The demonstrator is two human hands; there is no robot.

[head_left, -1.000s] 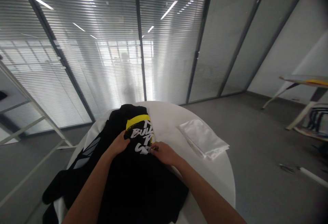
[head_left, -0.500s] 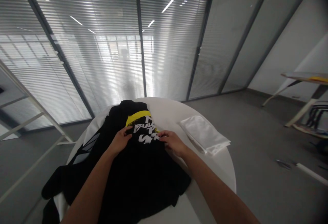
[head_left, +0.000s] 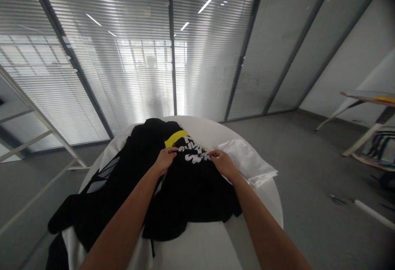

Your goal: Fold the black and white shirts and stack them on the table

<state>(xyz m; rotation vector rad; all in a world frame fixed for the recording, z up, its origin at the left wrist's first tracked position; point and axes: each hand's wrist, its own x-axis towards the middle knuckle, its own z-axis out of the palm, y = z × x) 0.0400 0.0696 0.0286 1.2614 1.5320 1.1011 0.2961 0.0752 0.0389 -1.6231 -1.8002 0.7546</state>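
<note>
A black shirt (head_left: 197, 196) with white lettering and a yellow band lies across the round white table (head_left: 206, 245). My left hand (head_left: 166, 161) pinches its fabric just left of the lettering, fingers closed. On the right side of the print, my right hand (head_left: 224, 164) grips the same shirt between thumb and fingers. The cloth is bunched between the two hands. Another black garment (head_left: 123, 179) with grey patches is heaped to the left of my left forearm; where the two dark fabrics part under my hands is hard to make out.
A folded glossy white cloth or bag (head_left: 247, 161) lies close beyond my right hand. To the left stands a white metal frame (head_left: 58, 136). Glass partitions with blinds (head_left: 203, 72) rise behind the table. Another table (head_left: 367, 96) is at the far right.
Both hands have moved right, drawing the black shirt along. Its near edge has lifted away from the front, uncovering more tabletop, and the print is more crumpled.
</note>
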